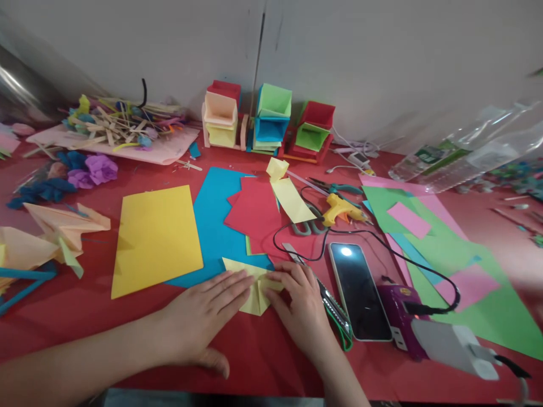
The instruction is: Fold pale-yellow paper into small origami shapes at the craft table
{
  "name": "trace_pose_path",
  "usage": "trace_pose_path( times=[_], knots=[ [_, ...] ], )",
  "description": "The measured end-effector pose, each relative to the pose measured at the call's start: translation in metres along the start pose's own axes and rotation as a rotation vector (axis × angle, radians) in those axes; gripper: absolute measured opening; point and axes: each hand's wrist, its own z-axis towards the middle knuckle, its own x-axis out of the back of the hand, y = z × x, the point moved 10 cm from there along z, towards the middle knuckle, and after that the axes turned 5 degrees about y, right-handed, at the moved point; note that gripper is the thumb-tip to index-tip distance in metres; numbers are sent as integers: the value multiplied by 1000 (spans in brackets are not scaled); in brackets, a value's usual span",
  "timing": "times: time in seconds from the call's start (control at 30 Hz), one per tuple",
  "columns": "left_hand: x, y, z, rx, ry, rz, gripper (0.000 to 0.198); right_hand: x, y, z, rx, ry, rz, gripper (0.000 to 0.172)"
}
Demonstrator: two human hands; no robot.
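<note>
A pale yellow sheet of paper, creased and partly folded, lies on the red table near its front edge. My left hand rests flat across the paper's left part, fingers stretched out and thumb apart. At the right side, my right hand has its thumb and fingers closed on the paper's edge. Just beyond my fingers are a blue sheet and several red sheets. A box cutter with a green loop lies beside my right hand.
A yellow card lies left, near folded peach paper. Right are a smartphone, a purple power adapter, a yellow glue gun with its black cord, and green sheets. Folded paper boxes stand along the wall.
</note>
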Motion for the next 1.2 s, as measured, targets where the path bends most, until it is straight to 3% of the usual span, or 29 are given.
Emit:
trace_pose_path(
  times=[0.23, 0.73, 1.2],
  knots=[
    [-2, 2, 3, -7, -21, 50, 99, 0, 6, 3, -72, 27, 2, 2],
    [-6, 6, 5, -14, -56, -34, 99, -3, 7, 6, -132, 40, -45, 6],
    [-7, 10, 7, -59, -115, -72, 86, 0, 5, 5, -127, 56, -60, 9]
  ],
)
